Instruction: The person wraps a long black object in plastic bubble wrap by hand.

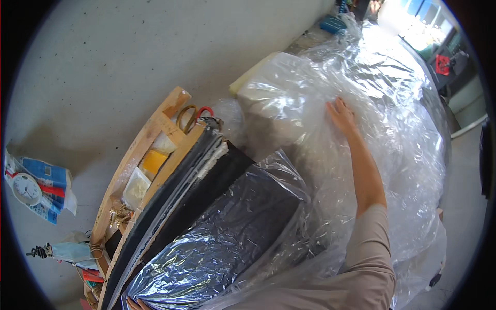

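Sheeting [403, 160], clear and crinkled, fills my head view's middle and right, beside a wooden frame [146, 132]. I see the right hand [341, 114] resting unclenched on it; the left hand [137, 305], mostly cropped at the lower edge, hides its grip: I can't tell.

The person wears a light brown-grey shirt [320, 295]. The right sleeve [368, 245] has soft folds and ends near the elbow. The lower arm [367, 173], right hand [342, 117] and left hand's fingers [143, 305] are bare.
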{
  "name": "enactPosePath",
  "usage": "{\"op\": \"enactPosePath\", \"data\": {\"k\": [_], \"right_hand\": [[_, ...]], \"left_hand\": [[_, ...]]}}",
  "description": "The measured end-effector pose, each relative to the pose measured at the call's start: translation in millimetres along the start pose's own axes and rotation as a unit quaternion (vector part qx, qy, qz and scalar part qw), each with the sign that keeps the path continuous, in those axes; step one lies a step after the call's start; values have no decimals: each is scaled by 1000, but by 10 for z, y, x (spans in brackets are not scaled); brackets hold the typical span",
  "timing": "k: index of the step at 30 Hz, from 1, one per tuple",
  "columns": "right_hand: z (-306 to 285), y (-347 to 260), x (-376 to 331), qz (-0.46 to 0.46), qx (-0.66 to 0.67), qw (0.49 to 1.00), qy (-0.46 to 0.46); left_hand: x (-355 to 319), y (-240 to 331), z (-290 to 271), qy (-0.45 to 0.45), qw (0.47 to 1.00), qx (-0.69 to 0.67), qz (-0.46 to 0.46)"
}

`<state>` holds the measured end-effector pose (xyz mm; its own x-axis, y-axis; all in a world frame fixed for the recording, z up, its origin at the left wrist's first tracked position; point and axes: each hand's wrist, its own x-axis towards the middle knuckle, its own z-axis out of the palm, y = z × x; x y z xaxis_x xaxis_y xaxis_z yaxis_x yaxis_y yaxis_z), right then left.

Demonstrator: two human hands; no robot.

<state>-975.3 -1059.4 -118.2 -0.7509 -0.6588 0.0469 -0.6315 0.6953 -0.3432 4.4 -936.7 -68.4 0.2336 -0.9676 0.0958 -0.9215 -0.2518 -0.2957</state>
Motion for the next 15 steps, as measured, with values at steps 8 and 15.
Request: {"op": "enactPosePath", "data": {"k": [8,15], "right_hand": [[-1248,1376,-2273,159,-322,920,-155],[-1446,1021,-2348,1,-238,964,-115]], "left_hand": [[36,156,-147,14,999,29,37],[167,662,-537,-17,991,-60,-121]]}}
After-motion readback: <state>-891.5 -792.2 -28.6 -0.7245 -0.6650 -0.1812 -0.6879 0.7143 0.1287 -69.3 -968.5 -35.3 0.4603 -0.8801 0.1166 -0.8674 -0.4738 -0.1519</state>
